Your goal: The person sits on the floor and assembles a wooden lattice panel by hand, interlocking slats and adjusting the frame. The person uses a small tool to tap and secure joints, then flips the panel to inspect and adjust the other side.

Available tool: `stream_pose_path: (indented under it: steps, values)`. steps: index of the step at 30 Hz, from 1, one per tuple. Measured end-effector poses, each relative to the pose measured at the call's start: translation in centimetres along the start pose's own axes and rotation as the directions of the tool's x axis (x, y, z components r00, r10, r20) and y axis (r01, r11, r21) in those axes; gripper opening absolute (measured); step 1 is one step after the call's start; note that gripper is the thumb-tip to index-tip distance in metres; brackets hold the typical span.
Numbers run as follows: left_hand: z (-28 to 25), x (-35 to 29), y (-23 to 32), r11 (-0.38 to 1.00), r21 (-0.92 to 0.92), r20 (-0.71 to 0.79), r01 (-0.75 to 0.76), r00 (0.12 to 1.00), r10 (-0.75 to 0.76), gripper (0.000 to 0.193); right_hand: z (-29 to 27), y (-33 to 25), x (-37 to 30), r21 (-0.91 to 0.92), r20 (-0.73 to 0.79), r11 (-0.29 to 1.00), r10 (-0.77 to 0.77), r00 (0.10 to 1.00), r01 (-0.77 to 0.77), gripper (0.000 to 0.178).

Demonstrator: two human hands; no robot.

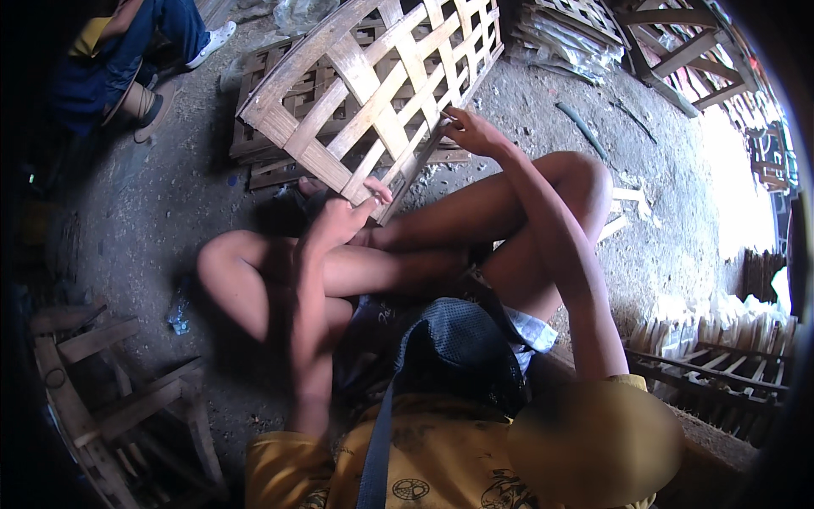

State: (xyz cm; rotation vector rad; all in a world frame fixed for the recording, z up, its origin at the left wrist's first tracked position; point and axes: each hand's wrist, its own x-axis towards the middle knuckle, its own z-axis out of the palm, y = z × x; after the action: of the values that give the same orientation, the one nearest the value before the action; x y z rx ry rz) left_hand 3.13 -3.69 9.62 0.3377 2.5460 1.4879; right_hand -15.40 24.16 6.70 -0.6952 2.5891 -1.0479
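Note:
A woven bamboo lattice panel (386, 127) is tilted up in front of my crossed legs. My left hand (346, 219) is closed around its near corner, with the fingertips showing past the border strip. Farther along the lower right edge, my right hand (476, 134) pinches the rim of the same panel. Behind and under it lies a stack of similar lattice panels (254, 148), partly covered by the raised one. My bare foot, near the left hand, is mostly hidden by the panel.
Another person (110, 76) sits at the upper left. Lattice panels with plastic sheeting (577, 64) and a wooden frame (678, 55) stand at the upper right. A dark stick (581, 131) lies on the ground. Wooden frames (102, 339) fill the lower left; bundled slats (695, 339) lie at right.

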Motion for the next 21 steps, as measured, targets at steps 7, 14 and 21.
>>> stream_pose_path:
  steps: [7, 14, 21]
  values:
    - [0.8, 0.1, 1.1, 0.973, -0.086, -0.165, -0.213, 0.966, 0.197, 0.009, 0.2, 0.0, 0.1, 0.001, -0.137, 1.000, 0.007, 0.991, -0.007, 0.044]
    - [2.5, -0.5, 3.3, 0.872, 0.370, -0.180, -0.319, 0.897, 0.405, 0.016, -2.6, -0.8, -1.7, -0.033, -0.312, 0.995, -0.103, 0.945, 0.098, 0.030]
    - [2.6, -2.5, 6.0, 0.756, 0.629, -0.302, -0.183, 0.838, 0.455, 0.028, -4.4, -6.5, -8.8, -0.098, -0.479, 0.992, 0.017, 0.878, -0.073, 0.028]
